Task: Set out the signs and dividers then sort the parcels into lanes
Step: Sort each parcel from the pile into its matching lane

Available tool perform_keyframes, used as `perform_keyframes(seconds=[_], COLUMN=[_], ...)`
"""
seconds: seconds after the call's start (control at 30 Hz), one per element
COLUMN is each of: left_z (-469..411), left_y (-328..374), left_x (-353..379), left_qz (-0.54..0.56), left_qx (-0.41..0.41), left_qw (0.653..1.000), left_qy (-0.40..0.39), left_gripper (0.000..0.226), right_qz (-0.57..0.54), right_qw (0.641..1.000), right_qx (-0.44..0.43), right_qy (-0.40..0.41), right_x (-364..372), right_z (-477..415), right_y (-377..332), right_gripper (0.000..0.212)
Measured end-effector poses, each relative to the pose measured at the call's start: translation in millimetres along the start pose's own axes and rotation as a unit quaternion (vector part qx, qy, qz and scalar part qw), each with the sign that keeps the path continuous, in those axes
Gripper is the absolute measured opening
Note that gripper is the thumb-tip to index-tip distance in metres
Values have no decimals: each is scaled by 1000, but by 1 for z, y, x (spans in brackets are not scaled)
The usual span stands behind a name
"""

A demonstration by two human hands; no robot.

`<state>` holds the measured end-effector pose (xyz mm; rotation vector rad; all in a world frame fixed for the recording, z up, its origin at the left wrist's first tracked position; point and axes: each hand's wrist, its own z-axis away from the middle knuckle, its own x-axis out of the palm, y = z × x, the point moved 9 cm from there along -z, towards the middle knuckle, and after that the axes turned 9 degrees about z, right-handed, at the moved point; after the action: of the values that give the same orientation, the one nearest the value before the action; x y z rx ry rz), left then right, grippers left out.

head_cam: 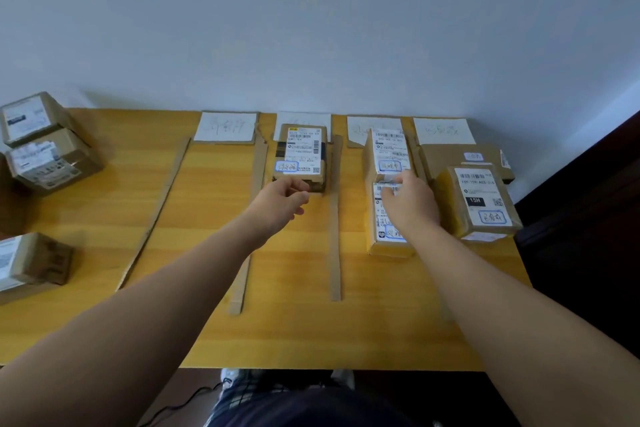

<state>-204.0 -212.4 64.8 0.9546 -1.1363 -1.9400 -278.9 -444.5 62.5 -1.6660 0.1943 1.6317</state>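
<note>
Several white paper signs line the back of the wooden table (294, 322); the leftmost sign (227, 126) has a bare lane in front of it. Cardboard strip dividers (335, 236) run toward me between the lanes. My left hand (282, 199) curls on the near edge of the second-lane parcel (301, 152). My right hand (410, 206) lies palm down on the front parcel (384, 243) of the third lane, fingertips at its far edge, touching the back parcel (388, 152). A flat box (450, 156) and a yellow-taped parcel (481, 201) sit in the fourth lane.
Two stacked cardboard parcels (52, 163) stand at the table's far left, and another parcel (31, 260) lies nearer me at the left edge. A long slanted divider (156, 215) borders the first lane. A dark cabinet (588, 218) stands to the right.
</note>
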Motion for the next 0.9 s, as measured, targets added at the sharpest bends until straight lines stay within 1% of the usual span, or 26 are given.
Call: perform_keyframes(seconds=[0.13, 0.2, 0.43, 0.6, 0.7, 0.9], left_z=[8, 10, 3, -6, -2, 3], left_y=[2, 0, -31, -57, -79, -127], left_x=[-54, -84, -211, -309, -362, -435], left_qz=[-6, -14, -39, -78, -104, -145], left_qx=[17, 22, 32, 42, 30, -11], left_qw=[999, 999, 997, 994, 993, 989], left_qy=[31, 45, 64, 58, 47, 8], left_gripper=[19, 20, 19, 20, 21, 26], right_qz=[-38, -60, -101, -136, -151, -170], right_qw=[998, 996, 984, 978, 975, 970], right_qx=[-45, -60, -128, -123, -105, -79], right_qy=[-12, -25, -77, -98, -123, -157], right_x=[11, 24, 90, 142, 177, 225], right_z=[14, 22, 45, 75, 100, 137], right_y=[-62, -94, -224, -308, -348, -406], right_gripper=[30, 26, 25, 24, 23, 26])
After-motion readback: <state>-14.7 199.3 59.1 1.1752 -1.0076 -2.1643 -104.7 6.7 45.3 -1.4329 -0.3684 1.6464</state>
